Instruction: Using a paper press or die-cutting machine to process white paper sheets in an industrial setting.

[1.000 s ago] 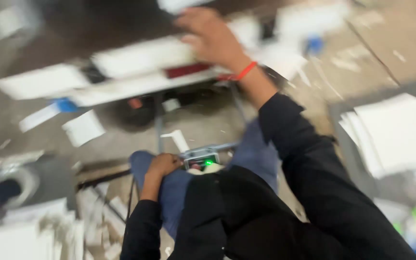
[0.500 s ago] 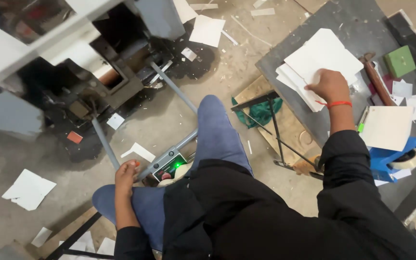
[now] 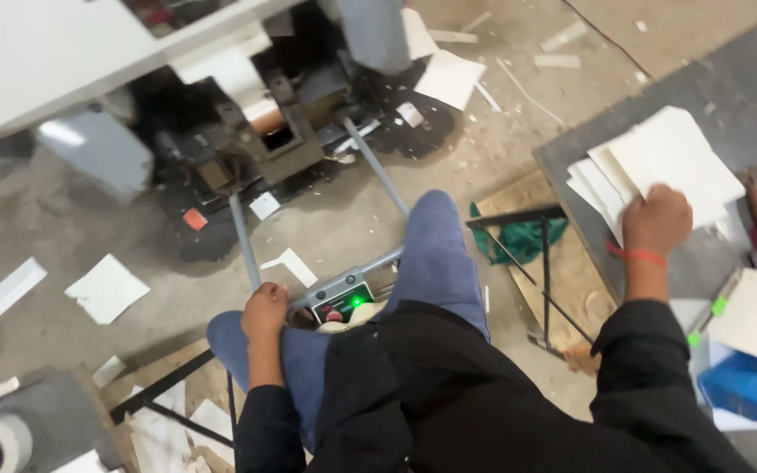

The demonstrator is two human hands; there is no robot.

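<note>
Seen from above, a seated person's right hand [image 3: 656, 221] at three o'clock closes its grip on a white card stack [image 3: 659, 166] lying on the grey bench [image 3: 729, 96]; the left hand [image 3: 265, 313] rests curled on a knee, holding nothing.

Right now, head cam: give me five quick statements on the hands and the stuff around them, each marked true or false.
1. The right hand rests on a stack of white sheets. True.
2. The left hand is raised up at the machine. False: it sits low on the knee, beside the small control box with a green light.
3. A red band circles the right wrist. True.
4. The floor has no paper on it. False: white scraps lie scattered, such as one large piece.
5. The stack of white sheets lies on a grey board. True.
</note>
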